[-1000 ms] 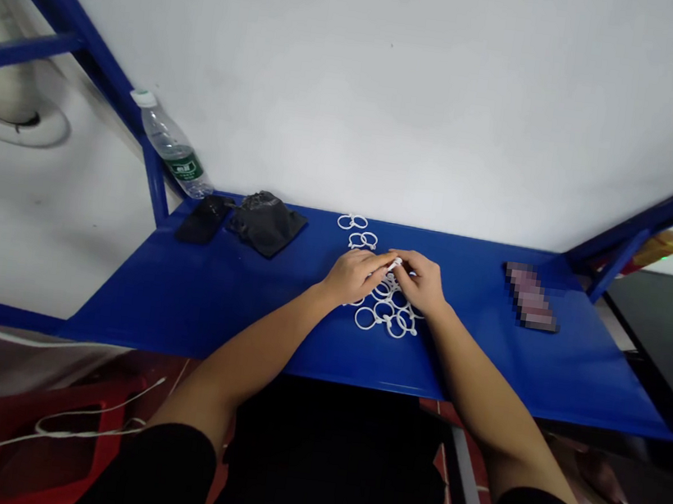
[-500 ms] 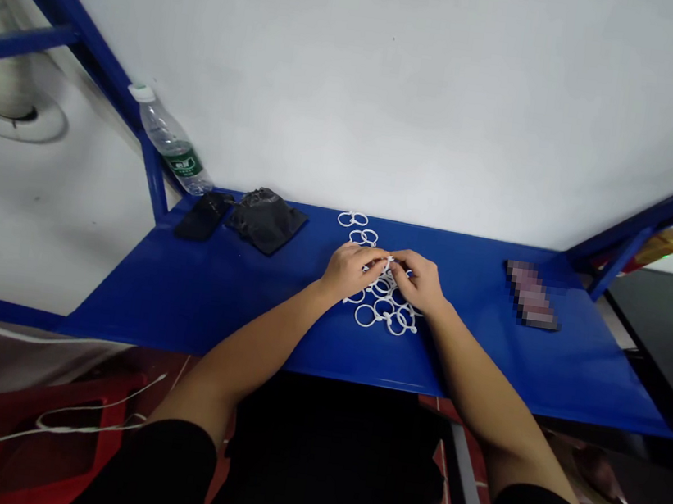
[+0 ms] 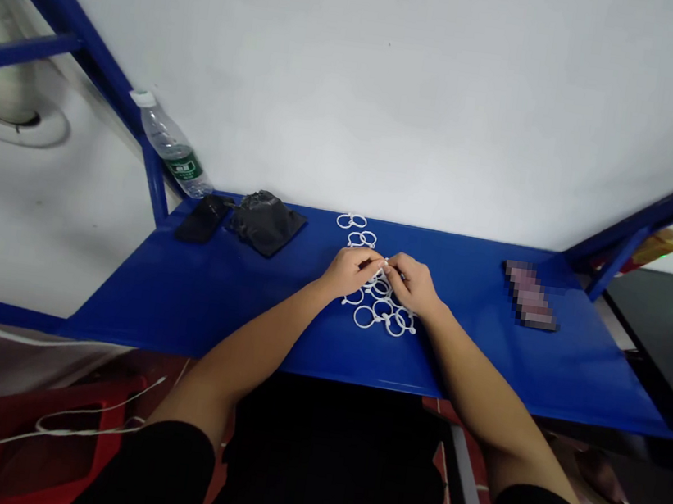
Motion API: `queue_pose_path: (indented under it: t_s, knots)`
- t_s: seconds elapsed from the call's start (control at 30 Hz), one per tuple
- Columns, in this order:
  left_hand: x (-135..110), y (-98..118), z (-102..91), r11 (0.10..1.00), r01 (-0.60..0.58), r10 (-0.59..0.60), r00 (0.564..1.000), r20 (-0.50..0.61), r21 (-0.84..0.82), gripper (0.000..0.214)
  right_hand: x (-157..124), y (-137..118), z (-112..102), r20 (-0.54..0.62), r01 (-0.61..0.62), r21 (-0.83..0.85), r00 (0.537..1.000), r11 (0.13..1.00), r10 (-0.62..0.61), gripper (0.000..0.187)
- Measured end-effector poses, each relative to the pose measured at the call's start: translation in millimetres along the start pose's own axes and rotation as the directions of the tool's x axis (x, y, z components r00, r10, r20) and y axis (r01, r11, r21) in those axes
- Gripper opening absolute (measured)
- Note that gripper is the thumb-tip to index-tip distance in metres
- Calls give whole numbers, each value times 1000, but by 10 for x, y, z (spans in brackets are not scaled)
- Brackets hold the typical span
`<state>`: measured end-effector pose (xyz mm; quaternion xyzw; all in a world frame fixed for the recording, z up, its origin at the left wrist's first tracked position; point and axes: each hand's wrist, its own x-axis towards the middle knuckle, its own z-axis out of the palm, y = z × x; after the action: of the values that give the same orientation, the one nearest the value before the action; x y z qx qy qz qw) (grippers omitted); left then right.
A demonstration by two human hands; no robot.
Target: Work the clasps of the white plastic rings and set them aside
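My left hand and my right hand meet fingertip to fingertip over a heap of white plastic rings. Both are closed in a pinch on a white ring, most of which the fingers hide. The heaped rings overlap on the blue table, and each seems to carry a small knob or eyelet. Beyond my left hand, two pairs of overlapping white rings lie toward the wall.
On the blue table, a black pouch and a dark phone-like slab lie at the left. Behind them leans a clear bottle. A pixelated flat object lies at the right. Blue frame bars rise at both sides.
My fingertips have come closer together over the heap, and less of the white piece between them shows. The view has shifted slightly; the laid-out rings stay in place.
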<state>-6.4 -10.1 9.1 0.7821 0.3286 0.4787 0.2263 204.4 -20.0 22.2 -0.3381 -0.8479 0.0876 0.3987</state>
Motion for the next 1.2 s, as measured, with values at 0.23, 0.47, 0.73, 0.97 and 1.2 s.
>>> queue_pose_path:
  t_s: [0.23,0.47,0.73,0.97,1.2]
  knots:
    - [20,-196,-55,978,82,-83,997,-4,191,26,14,52,-152,-53,4,-30,999,1000,-5,29]
    - [73,-533,-69,826,197,-287,953,93,529,51,15,107,-178,-158,-79,-72,985,994,66,34]
    - [52,-585,-74,803,274,-356,933,58,529,36,-1,203,-89,-105,-135,-105,987,985,124,29]
    - [88,-501,-71,942,281,-256,955,-149,185,28,27,278,-114,-126,-192,-98,976,976,179,26]
    - [87,-190,181,789,395,-470,882,-47,-470,24,27,-3,17,-16,52,-82,998,995,-53,32]
